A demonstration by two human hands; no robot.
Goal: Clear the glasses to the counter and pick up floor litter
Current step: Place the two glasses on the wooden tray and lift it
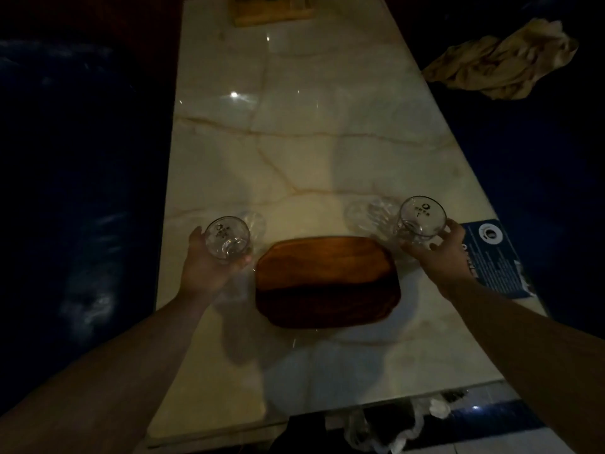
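Observation:
A clear glass (228, 236) with a printed logo is gripped in my left hand (209, 265), just left of a wooden tray (327, 283) on the pale marble table (294, 142). My right hand (440, 249) grips a second clear logo glass (423, 216) to the right of the tray. Another clear glass (370, 214) stands on the table just left of that one. Crumpled clear plastic litter (386, 427) lies on the floor below the table's near edge.
A dark blue printed card (494, 257) lies at the table's right edge. A crumpled tan cloth (504, 60) rests on the dark seat at the right. A wooden holder (271, 11) stands at the table's far end. Dark seating flanks both sides.

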